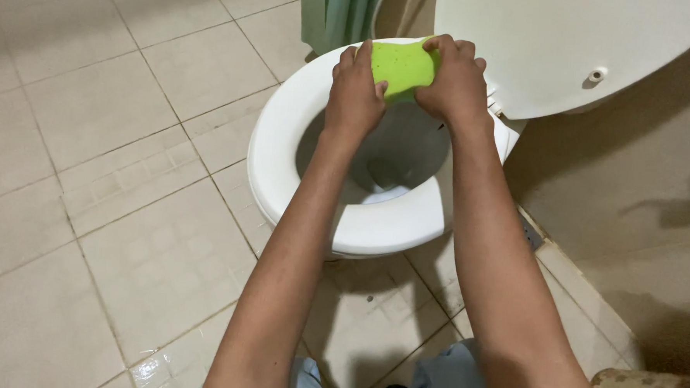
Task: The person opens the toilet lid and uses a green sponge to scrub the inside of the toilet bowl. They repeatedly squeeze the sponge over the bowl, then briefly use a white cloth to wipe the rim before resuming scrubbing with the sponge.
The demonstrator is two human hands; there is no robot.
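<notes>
The person holds a green sponge [401, 67] with both hands above the far part of the toilet seat [286, 129]. The left hand [355, 86] is closed on the left side of the sponge, with its fingers pointing away from the camera. The right hand [456, 78] grips the right side and the top edge, and its fingers curl over the sponge. The sponge is between the two hands and it looks bent or pressed. From this view it is not possible to tell if the sponge touches the seat.

The toilet bowl [405, 154] is open. Inside it is grey and shaded, and a little pale water shows at the bottom, near the front rim. The white seat is down and goes around the opening. The lid [553, 40] is raised and stands just beside the right hand, at the upper right.

On the left of the toilet, the floor [90, 167] of beige tiles gives wide open room. On the right, a beige wall [632, 183] is near the toilet, so this side is narrow. A green curtain [341, 11] hangs behind the toilet, at the top. The front edge of the seat is near the person's knees, in light blue trousers [445, 377].
</notes>
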